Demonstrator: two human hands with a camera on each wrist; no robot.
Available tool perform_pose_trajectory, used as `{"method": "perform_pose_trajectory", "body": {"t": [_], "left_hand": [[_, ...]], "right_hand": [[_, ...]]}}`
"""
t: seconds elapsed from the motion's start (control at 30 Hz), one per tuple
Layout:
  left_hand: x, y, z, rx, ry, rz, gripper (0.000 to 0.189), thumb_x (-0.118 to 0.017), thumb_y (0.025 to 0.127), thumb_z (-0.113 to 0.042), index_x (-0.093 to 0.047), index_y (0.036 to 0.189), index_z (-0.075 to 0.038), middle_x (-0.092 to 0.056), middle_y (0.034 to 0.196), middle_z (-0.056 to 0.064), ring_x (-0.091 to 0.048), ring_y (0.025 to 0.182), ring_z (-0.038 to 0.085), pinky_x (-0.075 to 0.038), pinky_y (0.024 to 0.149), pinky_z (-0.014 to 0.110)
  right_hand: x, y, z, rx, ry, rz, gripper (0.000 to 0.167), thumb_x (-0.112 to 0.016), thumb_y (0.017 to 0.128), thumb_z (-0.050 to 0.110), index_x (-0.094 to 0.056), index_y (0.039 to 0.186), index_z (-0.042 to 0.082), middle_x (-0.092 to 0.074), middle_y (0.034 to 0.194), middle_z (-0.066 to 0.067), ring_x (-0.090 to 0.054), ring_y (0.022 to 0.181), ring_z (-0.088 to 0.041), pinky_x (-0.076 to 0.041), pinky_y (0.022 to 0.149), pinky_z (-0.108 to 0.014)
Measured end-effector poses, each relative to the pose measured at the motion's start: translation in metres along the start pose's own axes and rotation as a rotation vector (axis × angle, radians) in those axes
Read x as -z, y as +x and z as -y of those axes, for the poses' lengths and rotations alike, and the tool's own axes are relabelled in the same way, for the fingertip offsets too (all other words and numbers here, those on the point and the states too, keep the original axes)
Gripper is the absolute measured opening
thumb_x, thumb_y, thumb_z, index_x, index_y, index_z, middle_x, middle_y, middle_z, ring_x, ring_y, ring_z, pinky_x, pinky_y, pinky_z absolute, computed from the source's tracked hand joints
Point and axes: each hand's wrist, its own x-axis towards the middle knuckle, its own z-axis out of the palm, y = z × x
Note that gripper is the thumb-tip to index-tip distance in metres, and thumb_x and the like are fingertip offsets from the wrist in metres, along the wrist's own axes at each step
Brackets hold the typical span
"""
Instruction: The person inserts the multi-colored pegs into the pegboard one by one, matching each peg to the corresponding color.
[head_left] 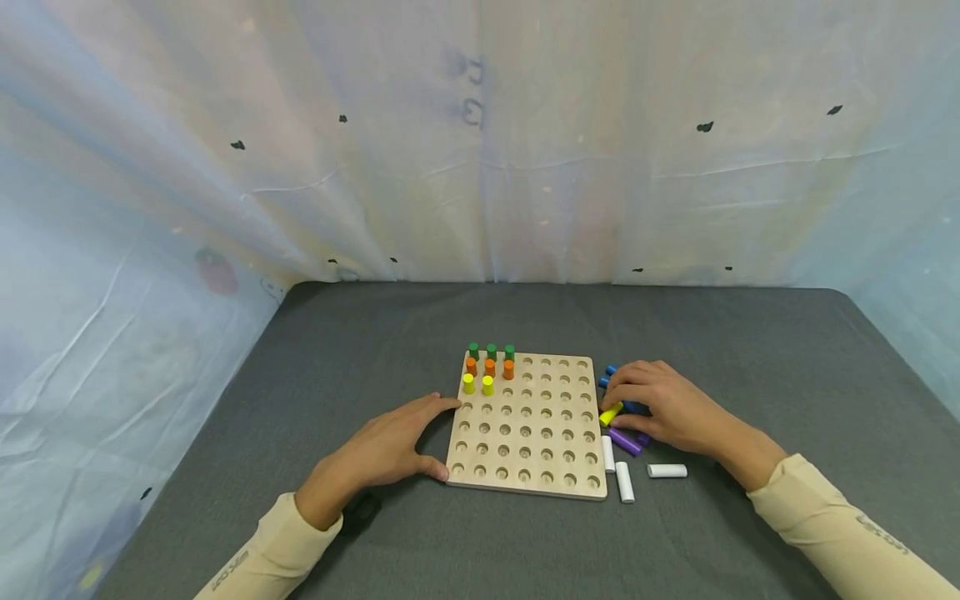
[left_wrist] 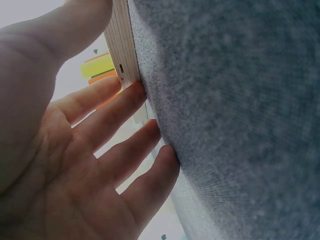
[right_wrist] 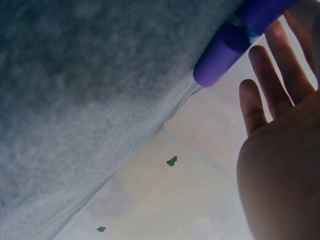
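A square wooden pegboard (head_left: 534, 488) lies on the table with rows of round holes. Three green pegs (head_left: 491, 353), three orange pegs (head_left: 490, 367) and two yellow pegs (head_left: 487, 386) stand upright at its far left corner. My left hand (head_left: 390, 442) touches the board's left edge, thumb and index finger spread, as the left wrist view confirms with its extended fingers (left_wrist: 115, 115). Right of the board, my right hand (head_left: 667, 407) pinches a loose yellow peg (head_left: 610, 415) between thumb and fingers; the right wrist view hides that pinch. Purple pegs (right_wrist: 222, 55) lie beside this hand.
Blue pegs (head_left: 605, 381) lie by the board's right edge, partly under my right hand. Closer to me are a purple peg (head_left: 625, 442) and three white pegs (head_left: 667, 471). Grey cloth (head_left: 375, 333) covers the table, and a pale sheet (head_left: 555, 167) hangs behind it.
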Motion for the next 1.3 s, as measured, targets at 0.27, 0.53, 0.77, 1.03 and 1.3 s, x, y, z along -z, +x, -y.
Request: {"method": "perform_pose_trajectory", "body": {"t": [0.27,0.53,0.77,1.03,1.3], "left_hand": [[0.0005,-0.0008,0.0004,0.002,-0.003,-0.004,0.093,-0.087,0.07,-0.045,-0.042,0.151,-0.032,-0.036,0.16,0.011,-0.038,0.146,0.033,-0.038,0.109,0.061],[0.0017,-0.0016,-0.0001,-0.001,-0.004,-0.007,0.093,-0.086,0.07,-0.045,-0.042,0.151,-0.032,-0.037,0.16,0.011,-0.038,0.146,0.033,-0.039,0.108,0.062],[0.0028,-0.0018,-0.0018,-0.007,-0.005,-0.008,0.092,-0.086,0.071,-0.044,-0.042,0.151,-0.031,-0.037,0.16,0.011,-0.039,0.146,0.033,-0.039,0.108,0.061],[0.0014,-0.0015,-0.0005,-0.004,0.0,0.0,0.093,-0.086,0.07,-0.046,-0.042,0.151,-0.032,-0.037,0.16,0.011,-0.039,0.146,0.032,-0.039,0.109,0.058],[0.001,-0.0022,-0.0006,-0.012,-0.013,-0.001,0.093,-0.086,0.07,-0.045,-0.042,0.151,-0.03,-0.037,0.16,0.012,-0.039,0.146,0.033,-0.039,0.109,0.059]], "right_hand": [[0.0017,0.0008,0.0009,-0.038,-0.019,0.011,0.026,-0.083,0.081,0.029,-0.073,0.105,0.029,-0.069,0.109,0.014,-0.062,0.11,-0.013,-0.044,0.093,-0.045],[-0.0005,0.0023,0.002,-0.008,-0.03,-0.004,0.024,-0.083,0.08,0.027,-0.074,0.102,0.029,-0.067,0.102,0.016,-0.058,0.103,-0.009,-0.045,0.088,-0.039],[0.0012,0.0031,0.0025,-0.019,0.041,-0.019,0.025,-0.081,0.082,0.016,-0.073,0.105,0.024,-0.069,0.105,0.014,-0.058,0.1,-0.006,-0.052,0.086,-0.036],[-0.0005,0.0013,0.0069,-0.078,0.091,-0.045,0.029,-0.078,0.086,0.013,-0.073,0.113,0.022,-0.068,0.105,0.014,-0.056,0.094,-0.002,-0.051,0.078,-0.028],[-0.0011,0.0048,0.0083,-0.066,0.089,-0.091,0.038,-0.077,0.086,0.008,-0.07,0.122,0.019,-0.066,0.103,0.012,-0.052,0.087,0.0,-0.045,0.07,-0.022]]}}
